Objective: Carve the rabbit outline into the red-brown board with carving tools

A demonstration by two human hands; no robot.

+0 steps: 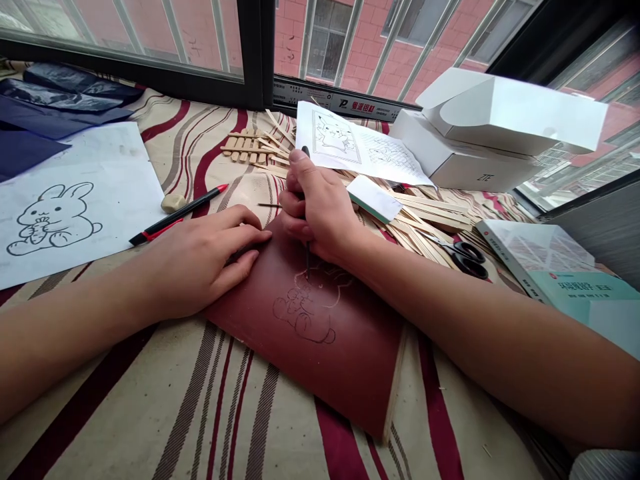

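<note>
Striped cloth [180, 387]; on it, reddish-brown board [360, 373], probably stiff, light, slick: best held by edges. Left hand [187, 263], loosely open, rests at upper-left edge; right hand [323, 210] pinches thin dark tool [308, 259] over rabbit outline [310, 320].

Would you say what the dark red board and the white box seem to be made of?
The dark red board may be wood or fibreboard with a smooth, slightly glossy coating, since its side edge is paler than its face. The white box looks like smooth cardboard, judging by its thin folded flaps.
</note>
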